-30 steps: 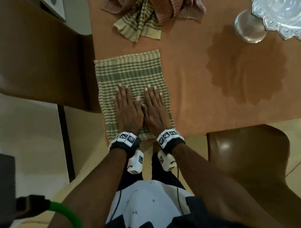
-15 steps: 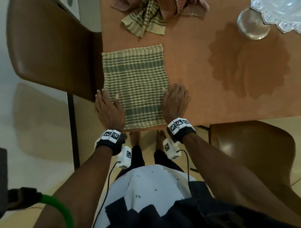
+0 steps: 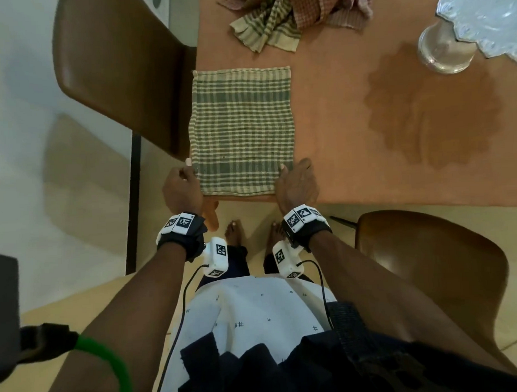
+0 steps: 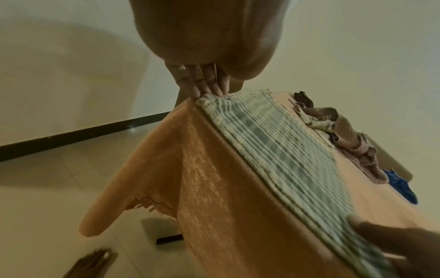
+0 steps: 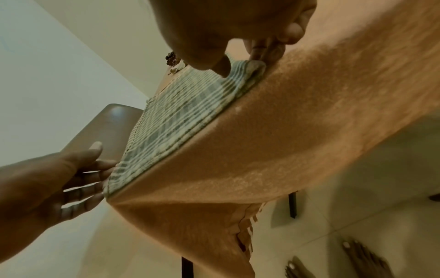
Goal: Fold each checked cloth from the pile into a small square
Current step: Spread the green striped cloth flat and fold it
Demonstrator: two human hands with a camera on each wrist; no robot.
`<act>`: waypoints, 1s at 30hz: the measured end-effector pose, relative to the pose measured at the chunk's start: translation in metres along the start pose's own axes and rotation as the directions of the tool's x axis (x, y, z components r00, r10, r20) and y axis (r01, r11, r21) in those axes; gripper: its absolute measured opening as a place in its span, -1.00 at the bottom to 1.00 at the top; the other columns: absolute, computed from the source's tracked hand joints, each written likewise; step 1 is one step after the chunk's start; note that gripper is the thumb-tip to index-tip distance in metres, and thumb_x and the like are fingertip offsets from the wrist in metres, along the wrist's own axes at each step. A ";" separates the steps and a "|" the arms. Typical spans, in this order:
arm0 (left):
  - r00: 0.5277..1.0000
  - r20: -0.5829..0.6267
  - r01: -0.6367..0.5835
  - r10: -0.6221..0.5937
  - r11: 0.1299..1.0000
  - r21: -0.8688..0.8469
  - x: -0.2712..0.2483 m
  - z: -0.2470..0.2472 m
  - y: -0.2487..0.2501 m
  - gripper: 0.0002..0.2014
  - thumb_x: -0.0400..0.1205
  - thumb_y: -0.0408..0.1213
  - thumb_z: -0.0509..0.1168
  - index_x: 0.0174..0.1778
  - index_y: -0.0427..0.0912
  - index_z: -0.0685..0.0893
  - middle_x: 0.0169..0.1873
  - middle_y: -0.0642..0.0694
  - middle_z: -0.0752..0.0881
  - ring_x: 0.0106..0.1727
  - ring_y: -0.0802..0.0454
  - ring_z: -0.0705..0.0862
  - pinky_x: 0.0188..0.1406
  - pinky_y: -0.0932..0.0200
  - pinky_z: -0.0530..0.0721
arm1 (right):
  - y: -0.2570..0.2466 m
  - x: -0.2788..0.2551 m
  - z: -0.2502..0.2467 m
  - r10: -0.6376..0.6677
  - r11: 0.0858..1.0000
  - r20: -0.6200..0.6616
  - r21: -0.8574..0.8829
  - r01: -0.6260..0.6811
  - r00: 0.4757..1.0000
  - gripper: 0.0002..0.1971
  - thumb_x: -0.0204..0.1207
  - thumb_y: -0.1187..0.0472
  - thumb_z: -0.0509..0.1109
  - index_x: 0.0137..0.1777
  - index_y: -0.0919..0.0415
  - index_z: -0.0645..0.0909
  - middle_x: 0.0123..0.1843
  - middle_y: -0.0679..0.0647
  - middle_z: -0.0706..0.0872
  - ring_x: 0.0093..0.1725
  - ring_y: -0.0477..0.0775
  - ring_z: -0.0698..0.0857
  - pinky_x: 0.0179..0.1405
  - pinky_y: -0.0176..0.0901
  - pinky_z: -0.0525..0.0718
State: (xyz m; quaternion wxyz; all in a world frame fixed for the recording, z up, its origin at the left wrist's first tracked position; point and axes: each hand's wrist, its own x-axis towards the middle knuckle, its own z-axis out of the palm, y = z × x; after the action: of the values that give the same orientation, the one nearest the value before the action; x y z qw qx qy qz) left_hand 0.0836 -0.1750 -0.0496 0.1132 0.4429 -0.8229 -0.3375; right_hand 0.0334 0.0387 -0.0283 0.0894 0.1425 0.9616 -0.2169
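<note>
A green checked cloth (image 3: 242,132) lies folded flat at the near left corner of the orange-covered table (image 3: 367,151). My left hand (image 3: 189,174) is at the cloth's near left corner (image 4: 207,98). Its fingers (image 5: 95,175) are fairly straight and touch the cloth's edge, with the thumb held off. My right hand (image 3: 291,168) pinches the near right corner (image 5: 252,69), which is slightly raised, thumb on top and fingers beneath. A pile of crumpled checked cloths (image 3: 295,15), green and reddish, sits at the far edge.
A brown chair (image 3: 121,68) stands against the table's left side and another (image 3: 429,263) at the near right. A glass footed dish (image 3: 445,51) is at the far right. The tablecloth hangs over the near edge (image 4: 214,188), and my bare feet (image 3: 235,232) are below it.
A second ago both palms pressed flat on the cloth's middle. They slid apart to its sides and now sit at the near corners, where the right hand has taken a pinch.
</note>
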 end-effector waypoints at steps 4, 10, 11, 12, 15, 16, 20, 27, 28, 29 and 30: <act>0.993 0.104 0.067 -0.059 0.995 -0.078 -0.006 -0.005 -0.002 -0.58 0.42 0.12 0.55 -0.11 -0.16 0.68 -0.18 -0.03 0.76 -0.17 -0.02 0.70 -0.22 0.10 0.62 | 0.008 -0.006 -0.003 0.016 0.999 0.008 0.045 -0.016 1.000 -0.75 0.66 0.07 0.29 0.13 0.27 0.44 0.02 0.20 0.70 -0.07 0.23 0.69 -0.20 0.02 0.58; 0.961 0.257 0.113 -0.103 0.993 -0.023 0.004 -0.009 -0.011 -0.51 0.26 0.05 0.64 -0.08 -0.22 0.73 -0.15 -0.12 0.81 -0.11 -0.12 0.78 -0.15 0.05 0.74 | 0.021 -0.014 -0.014 -0.042 0.975 0.021 0.217 0.037 0.999 -0.80 0.60 0.23 0.32 0.11 0.34 0.47 -0.10 0.30 0.74 -0.14 0.33 0.68 -0.29 -0.03 0.38; 0.958 0.266 0.124 -0.110 0.992 -0.038 0.004 -0.011 -0.008 -0.51 0.28 -0.01 0.65 -0.04 -0.25 0.73 -0.10 -0.15 0.81 -0.07 -0.12 0.77 -0.09 0.04 0.74 | 0.022 -0.013 -0.016 -0.051 0.971 0.021 0.236 0.045 0.998 -0.80 0.60 0.24 0.33 0.12 0.35 0.47 -0.10 0.32 0.74 -0.14 0.34 0.68 -0.30 -0.02 0.39; 0.953 0.277 0.139 -0.121 0.989 -0.046 0.005 -0.013 -0.007 -0.51 0.31 -0.05 0.66 0.01 -0.27 0.73 -0.04 -0.16 0.80 -0.02 -0.13 0.76 -0.01 0.02 0.74 | 0.024 -0.013 -0.018 -0.061 0.966 0.014 0.253 0.055 0.998 -0.79 0.59 0.26 0.33 0.14 0.36 0.48 -0.10 0.33 0.74 -0.16 0.34 0.68 -0.31 -0.02 0.40; 0.929 0.333 0.212 -0.160 0.969 -0.126 0.007 -0.022 -0.005 -0.45 0.23 0.01 0.62 0.05 -0.20 0.71 0.02 -0.14 0.79 0.04 -0.13 0.76 0.15 -0.09 0.75 | 0.027 -0.014 -0.021 -0.053 0.949 -0.012 0.311 0.054 0.999 -0.71 0.55 0.27 0.35 0.25 0.32 0.52 -0.14 0.31 0.74 -0.21 0.28 0.66 -0.34 -0.03 0.47; 0.920 0.350 0.244 -0.175 0.956 -0.165 0.009 -0.022 -0.007 -0.42 0.17 0.06 0.60 0.04 -0.16 0.71 0.01 -0.12 0.79 0.04 -0.11 0.77 0.16 -0.12 0.75 | 0.028 -0.011 -0.021 -0.039 0.941 -0.017 0.335 0.042 0.999 -0.70 0.53 0.29 0.35 0.25 0.29 0.54 -0.19 0.27 0.73 -0.25 0.26 0.66 -0.35 -0.01 0.53; 0.925 0.369 0.198 -0.091 0.944 -0.263 0.010 -0.033 0.000 -0.46 0.32 -0.10 0.58 0.19 -0.15 0.64 -0.07 -0.04 0.77 0.01 -0.04 0.79 0.12 -0.13 0.78 | 0.025 -0.011 -0.024 -0.041 0.927 -0.108 0.368 0.078 0.993 -0.69 0.48 0.36 0.33 0.20 0.17 0.65 -0.38 0.20 0.71 -0.38 0.21 0.65 -0.41 0.01 0.59; 0.861 0.500 0.132 0.088 0.912 -0.387 0.030 -0.050 0.011 -0.70 0.54 -0.29 0.49 0.21 -0.11 0.80 0.08 -0.13 0.82 0.06 0.01 0.82 0.02 0.08 0.81 | 0.011 -0.004 -0.036 0.047 0.717 -0.072 0.696 0.016 0.996 -0.86 0.42 0.14 0.55 -0.09 0.17 0.84 -0.40 0.12 0.80 -0.48 0.09 0.75 -0.26 0.03 0.80; 0.834 0.544 0.170 0.088 0.898 -0.405 0.036 -0.051 0.015 -0.72 0.58 -0.30 0.48 0.22 -0.16 0.79 0.13 -0.13 0.81 0.10 0.02 0.80 0.04 0.12 0.80 | 0.007 0.000 -0.038 0.079 0.664 -0.046 0.748 -0.019 0.996 -0.85 0.42 0.14 0.58 -0.12 0.21 0.84 -0.39 0.13 0.81 -0.48 0.07 0.76 -0.25 0.03 0.81; 0.801 0.592 0.215 0.086 0.882 -0.419 0.040 -0.053 0.022 -0.71 0.62 -0.31 0.45 0.26 -0.23 0.77 0.15 -0.13 0.80 0.12 0.03 0.78 0.04 0.17 0.79 | 0.002 0.003 -0.041 0.098 0.620 -0.011 0.782 -0.052 0.995 -0.87 0.44 0.19 0.58 -0.13 0.27 0.83 -0.35 0.14 0.81 -0.48 0.04 0.77 -0.26 0.01 0.82; 0.763 0.642 0.263 0.082 0.867 -0.423 0.044 -0.056 0.030 -0.69 0.64 -0.33 0.42 0.30 -0.30 0.72 0.13 -0.14 0.78 0.11 0.04 0.77 0.01 0.22 0.77 | -0.004 0.006 -0.044 0.111 0.593 0.030 0.800 -0.091 0.993 -0.89 0.46 0.25 0.57 -0.13 0.32 0.81 -0.32 0.15 0.81 -0.47 0.02 0.77 -0.26 -0.01 0.83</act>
State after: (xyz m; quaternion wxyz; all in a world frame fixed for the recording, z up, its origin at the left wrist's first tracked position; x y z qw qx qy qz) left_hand 0.0660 -0.2244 0.0069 -0.0832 0.2979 -0.6752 -0.6696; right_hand 0.0219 0.0563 0.0108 0.0175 0.2238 0.7542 -0.6171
